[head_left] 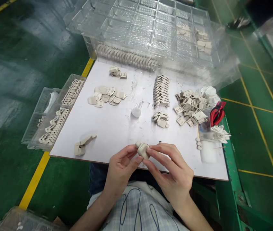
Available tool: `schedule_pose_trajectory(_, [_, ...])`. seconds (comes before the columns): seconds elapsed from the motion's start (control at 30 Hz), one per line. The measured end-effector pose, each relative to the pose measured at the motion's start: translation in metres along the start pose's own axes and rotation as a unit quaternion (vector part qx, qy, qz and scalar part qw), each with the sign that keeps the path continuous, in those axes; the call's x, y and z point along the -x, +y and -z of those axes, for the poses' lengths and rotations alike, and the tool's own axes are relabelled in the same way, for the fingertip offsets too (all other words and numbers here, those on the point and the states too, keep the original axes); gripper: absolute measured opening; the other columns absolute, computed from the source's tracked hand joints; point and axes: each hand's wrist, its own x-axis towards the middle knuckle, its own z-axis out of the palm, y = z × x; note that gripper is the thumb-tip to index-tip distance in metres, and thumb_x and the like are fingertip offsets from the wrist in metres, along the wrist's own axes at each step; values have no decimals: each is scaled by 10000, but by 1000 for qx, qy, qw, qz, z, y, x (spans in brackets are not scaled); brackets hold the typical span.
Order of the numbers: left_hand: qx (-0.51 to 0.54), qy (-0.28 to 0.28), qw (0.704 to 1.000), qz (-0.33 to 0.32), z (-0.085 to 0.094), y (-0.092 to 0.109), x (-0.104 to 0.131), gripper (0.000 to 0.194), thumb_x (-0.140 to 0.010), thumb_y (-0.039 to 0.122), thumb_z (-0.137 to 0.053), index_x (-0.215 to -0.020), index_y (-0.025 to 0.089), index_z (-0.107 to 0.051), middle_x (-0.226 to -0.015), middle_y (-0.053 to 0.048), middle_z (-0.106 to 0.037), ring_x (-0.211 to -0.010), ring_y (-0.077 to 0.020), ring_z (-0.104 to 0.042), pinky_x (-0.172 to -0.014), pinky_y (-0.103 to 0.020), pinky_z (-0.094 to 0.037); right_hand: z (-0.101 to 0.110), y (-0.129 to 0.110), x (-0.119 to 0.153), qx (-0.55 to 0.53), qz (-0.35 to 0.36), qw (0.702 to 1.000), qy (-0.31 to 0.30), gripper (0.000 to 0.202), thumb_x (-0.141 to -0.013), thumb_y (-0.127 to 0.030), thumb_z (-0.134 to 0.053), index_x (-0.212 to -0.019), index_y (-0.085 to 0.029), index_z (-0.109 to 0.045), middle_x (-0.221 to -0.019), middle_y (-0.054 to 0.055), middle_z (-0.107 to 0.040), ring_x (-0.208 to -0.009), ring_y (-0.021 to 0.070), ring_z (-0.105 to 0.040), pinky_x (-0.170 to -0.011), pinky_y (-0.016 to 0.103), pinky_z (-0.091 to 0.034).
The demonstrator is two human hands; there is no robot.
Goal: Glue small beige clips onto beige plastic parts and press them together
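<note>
Left hand [122,165] and right hand [173,168] both pinch the beige part [143,150], fingertips only, near the front edge of the desk [112,125]. Risk: uneven push or a slipping fingertip could pop it loose, maybe onto the floor [71,186].

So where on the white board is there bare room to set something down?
On the white board, there's room between the flat pieces and the lone bent part, and between the right hand and the white block. The right edge is crowded: heaped parts beside a red-handled tool.
</note>
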Motion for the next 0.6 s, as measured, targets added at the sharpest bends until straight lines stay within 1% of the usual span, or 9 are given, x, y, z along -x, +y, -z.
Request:
schedule_pose_trajectory(0.07, [-12,1,1000,-16,-1,2,0,72,-855,293,-766,-923,278,-782,-884,19,-740,-864,-141,-704,-815,-218,-578,0,2,2,-6,4,1000,-7,312,-828,-72,-750,-1110,-207,-733,-981,92,-741,-905,214,-690,-780,371,-605])
schedule_pose_trajectory(0.13, [-37,-3,999,-31,-1,3,1,62,-880,249,-725,-918,271,-769,-891,22,-728,-849,-131,-700,-794,-203,-576,1,3,4,-40,-38,998,-10,287,-857,-63,-711,-1080,-241,-745,-966,63,-741,-900,195,-687,-786,347,-592])
schedule_pose_trajectory(0.23, [-105,-31,993,-52,0,5,1,112,-906,198,-655,-925,253,-751,-887,9,-729,-849,-139,-694,-803,-217,-569,4,8,7,-123,-179,976,-29,294,-891,-134,-703,-1130,-303,-734,-950,16,-736,-892,163,-683,-793,303,-567])
schedule_pose_trajectory(0.3, [-170,-42,981,-87,1,5,0,146,-911,168,-615,-942,243,-737,-897,-4,-728,-862,-150,-684,-791,-232,-559,5,13,9,-183,-263,944,-76,273,-907,-225,-708,-1160,-326,-731,-945,3,-728,-888,153,-675,-785,283,-548])
schedule_pose_trajectory(0.33, [-203,-45,972,-111,1,6,0,158,-910,156,-600,-950,237,-728,-906,-10,-724,-866,-155,-677,-783,-240,-554,6,16,10,-212,-290,928,-100,238,-911,-262,-707,-1138,-328,-741,-928,-1,-721,-875,148,-667,-771,275,-534])
schedule_pose_trajectory(0.37, [-234,-46,962,-135,2,6,1,160,-910,148,-590,-956,231,-719,-916,-15,-719,-865,-157,-670,-775,-248,-549,6,18,11,-237,-309,914,-117,186,-914,-289,-705,-1091,-324,-756,-901,-5,-710,-856,144,-655,-754,269,-518])
schedule_pose_trajectory(0.43, [-283,-49,943,-171,1,6,2,128,-913,153,-592,-949,220,-696,-906,-17,-702,-850,-158,-657,-758,-258,-540,6,20,13,-273,-333,894,-126,99,-911,-325,-709,-991,-304,-763,-858,-11,-687,-824,138,-625,-727,263,-483])
schedule_pose_trajectory(0.53, [-321,-49,928,-182,-1,6,4,86,-945,190,-581,-921,214,-660,-851,-7,-663,-807,-151,-636,-704,-254,-515,4,18,14,-288,-350,884,-113,78,-911,-348,-706,-927,-277,-734,-828,-15,-649,-804,138,-582,-718,268,-443])
schedule_pose_trajectory(0.6, [-328,-47,926,-181,-3,5,4,114,-971,205,-545,-902,212,-636,-826,-5,-632,-765,-145,-608,-666,-256,-491,3,14,15,-287,-354,883,-108,95,-915,-355,-697,-902,-261,-701,-805,-19,-613,-774,135,-544,-692,271,-414])
